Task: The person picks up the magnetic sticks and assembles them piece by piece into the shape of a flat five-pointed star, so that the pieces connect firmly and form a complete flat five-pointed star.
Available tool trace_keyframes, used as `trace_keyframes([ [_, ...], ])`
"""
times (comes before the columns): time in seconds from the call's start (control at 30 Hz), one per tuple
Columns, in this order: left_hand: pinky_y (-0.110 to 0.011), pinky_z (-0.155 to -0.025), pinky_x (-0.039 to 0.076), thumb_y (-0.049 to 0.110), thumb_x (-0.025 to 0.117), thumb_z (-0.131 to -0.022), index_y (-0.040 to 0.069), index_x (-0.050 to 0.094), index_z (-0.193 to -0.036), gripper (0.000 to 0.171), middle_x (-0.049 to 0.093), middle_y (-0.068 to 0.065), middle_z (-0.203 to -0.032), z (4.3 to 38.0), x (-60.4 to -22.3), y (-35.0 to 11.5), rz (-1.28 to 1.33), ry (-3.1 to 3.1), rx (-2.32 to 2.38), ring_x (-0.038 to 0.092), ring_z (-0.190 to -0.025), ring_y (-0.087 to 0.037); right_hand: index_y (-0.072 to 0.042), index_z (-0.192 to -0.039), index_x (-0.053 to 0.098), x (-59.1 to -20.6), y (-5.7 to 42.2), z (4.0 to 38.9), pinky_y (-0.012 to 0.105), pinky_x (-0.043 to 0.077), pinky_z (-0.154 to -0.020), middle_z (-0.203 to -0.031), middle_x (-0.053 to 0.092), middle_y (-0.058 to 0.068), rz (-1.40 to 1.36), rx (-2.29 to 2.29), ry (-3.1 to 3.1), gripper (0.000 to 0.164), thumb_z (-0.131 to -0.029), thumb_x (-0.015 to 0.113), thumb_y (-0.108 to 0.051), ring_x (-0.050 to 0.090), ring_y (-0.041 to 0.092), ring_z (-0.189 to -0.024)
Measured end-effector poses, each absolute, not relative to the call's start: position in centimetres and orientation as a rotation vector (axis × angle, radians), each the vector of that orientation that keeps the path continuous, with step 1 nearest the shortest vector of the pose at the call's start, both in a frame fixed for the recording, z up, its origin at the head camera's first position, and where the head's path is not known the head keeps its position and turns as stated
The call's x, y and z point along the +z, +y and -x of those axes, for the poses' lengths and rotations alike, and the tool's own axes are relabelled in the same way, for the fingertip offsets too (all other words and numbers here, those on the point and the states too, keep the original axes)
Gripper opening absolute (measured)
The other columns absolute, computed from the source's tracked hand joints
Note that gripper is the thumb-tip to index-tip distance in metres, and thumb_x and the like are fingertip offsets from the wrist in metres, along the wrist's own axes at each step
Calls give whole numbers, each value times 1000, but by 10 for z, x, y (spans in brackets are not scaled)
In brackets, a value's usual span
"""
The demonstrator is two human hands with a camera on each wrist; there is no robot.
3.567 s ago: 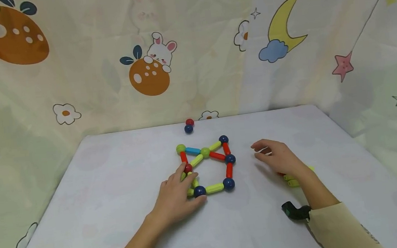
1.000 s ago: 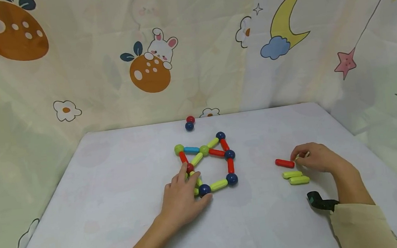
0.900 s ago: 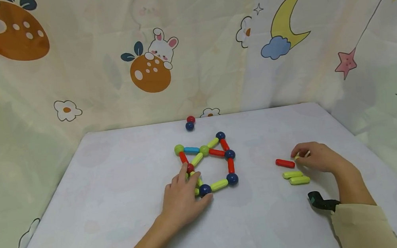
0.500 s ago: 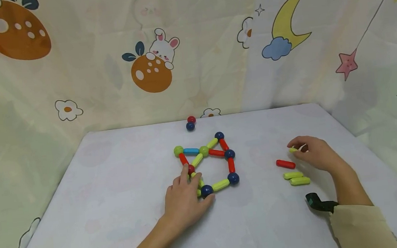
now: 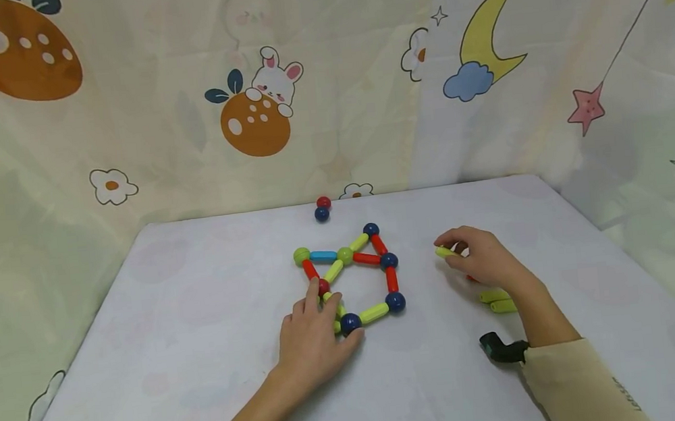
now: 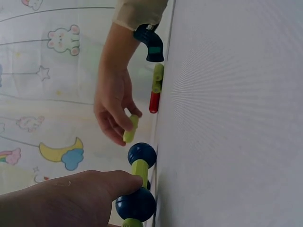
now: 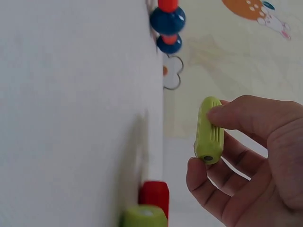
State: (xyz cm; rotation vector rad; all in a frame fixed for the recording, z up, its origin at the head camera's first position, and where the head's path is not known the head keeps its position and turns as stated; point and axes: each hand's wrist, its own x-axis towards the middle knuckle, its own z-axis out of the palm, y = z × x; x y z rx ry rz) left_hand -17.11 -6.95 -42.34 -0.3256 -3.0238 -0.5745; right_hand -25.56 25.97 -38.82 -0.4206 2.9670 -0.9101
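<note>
On the table lies a flat frame of magnetic rods and balls, with red, blue and yellow-green rods (image 5: 374, 312) joined by dark blue, green and red balls. My left hand (image 5: 310, 342) rests on its near left corner, fingers spread. The index finger touches the red ball (image 5: 323, 286), and the thumb lies against a dark blue ball (image 6: 136, 204). Part of that corner is hidden under the hand. To the right of the frame, my right hand (image 5: 481, 257) pinches a yellow-green magnetic rod (image 7: 209, 130) between thumb and fingers, raised above the table.
Below the right hand lie two loose yellow-green rods (image 5: 503, 306) and a red rod (image 7: 155, 196), mostly hidden in the head view. A loose red ball (image 5: 324, 202) and dark blue ball (image 5: 322, 214) sit together at the table's back edge. A patterned cloth hangs behind.
My right hand has picked up a yellow-green rod from beside the loose rods and carried it left towards the frame. The left hand has stayed on the frame's corner.
</note>
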Motion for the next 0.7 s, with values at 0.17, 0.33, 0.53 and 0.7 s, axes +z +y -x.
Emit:
trace_keyframes([
  [0.17, -58, -95, 52, 59, 75, -85, 16, 65, -139, 70, 37, -20, -162, 171, -424, -69, 332, -3014, -563, 55, -126, -41, -3, -125, 70, -394, 245, 261, 42, 54, -87, -123, 69, 14, 476, -876, 2968, 31, -94, 66, -3, 62, 29, -103],
  [0.33, -58, -96, 51, 60, 74, -85, 15, 65, -139, 70, 36, -21, -162, 171, -425, -68, 343, -3012, -576, 54, -126, -41, -2, -125, 70, -397, 229, 265, 44, 55, -89, -121, 70, 15, 497, -859, 2954, 31, -94, 66, -3, 63, 28, -101],
  [0.53, -58, -96, 51, 59, 75, -85, 15, 65, -138, 69, 37, -20, -161, 171, -425, -69, 330, -3004, -566, 55, -125, -41, -6, -126, 68, -401, 212, 269, 43, 57, -89, -120, 69, 11, 466, -837, 2893, 32, -94, 68, -7, 62, 27, -104],
  [0.7, -58, -96, 51, 59, 75, -85, 15, 66, -138, 70, 38, -21, -161, 171, -425, -69, 331, -3006, -560, 55, -125, -41, -7, -124, 68, -403, 202, 270, 42, 58, -89, -118, 69, 11, 441, -858, 2863, 31, -93, 69, -6, 62, 28, -105],
])
